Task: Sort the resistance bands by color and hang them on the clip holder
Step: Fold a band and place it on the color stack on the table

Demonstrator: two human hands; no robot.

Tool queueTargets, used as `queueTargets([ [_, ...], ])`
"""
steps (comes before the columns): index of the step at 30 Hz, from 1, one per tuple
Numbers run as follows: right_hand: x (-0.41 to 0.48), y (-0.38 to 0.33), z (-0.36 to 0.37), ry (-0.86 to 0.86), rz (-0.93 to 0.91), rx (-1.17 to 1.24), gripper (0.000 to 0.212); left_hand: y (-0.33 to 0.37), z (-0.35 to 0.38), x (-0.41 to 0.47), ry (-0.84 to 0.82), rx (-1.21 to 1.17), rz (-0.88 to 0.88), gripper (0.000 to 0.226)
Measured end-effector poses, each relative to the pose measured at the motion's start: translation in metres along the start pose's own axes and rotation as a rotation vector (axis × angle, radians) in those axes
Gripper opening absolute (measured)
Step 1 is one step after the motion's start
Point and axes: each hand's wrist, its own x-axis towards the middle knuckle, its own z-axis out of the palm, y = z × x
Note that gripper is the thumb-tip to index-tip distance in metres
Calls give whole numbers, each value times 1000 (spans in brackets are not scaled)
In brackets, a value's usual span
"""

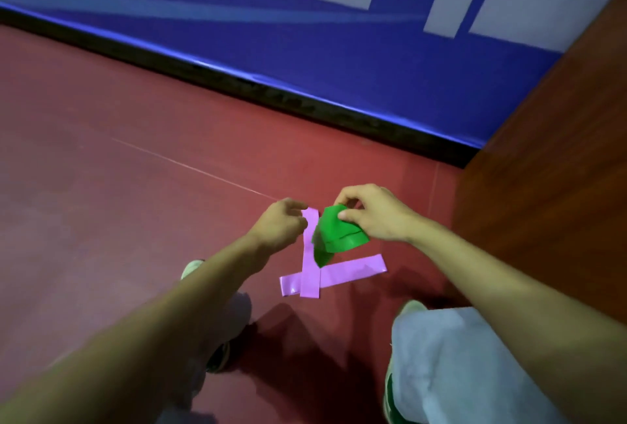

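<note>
Above the flat pink band (353, 271) on the floor (135, 203), a green band (339, 233) was pinched by the right hand (373, 216). A second pink band (309, 264), crossing it, was gripped by the left hand (280, 223).

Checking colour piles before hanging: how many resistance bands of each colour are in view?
Pink flat rubber bands: 2, the held pink band in the left hand and the lying pink band on the red floor.
Green flat rubber band: 1, folded in the right hand.
Total: 3.
</note>
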Motion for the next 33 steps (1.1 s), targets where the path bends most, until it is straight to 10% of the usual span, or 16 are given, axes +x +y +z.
queueTargets([
  [7,-31,-20,-24,243,-150,318,30,13,2,-44,135,-349,-173,26],
  [25,-6,-17,-51,145,-282,616,30,43,19,-7,-41,-572,-344,36],
  [33,-2,-6,-55,218,-146,628,30,41,8,-5,305,-399,-7,21],
])
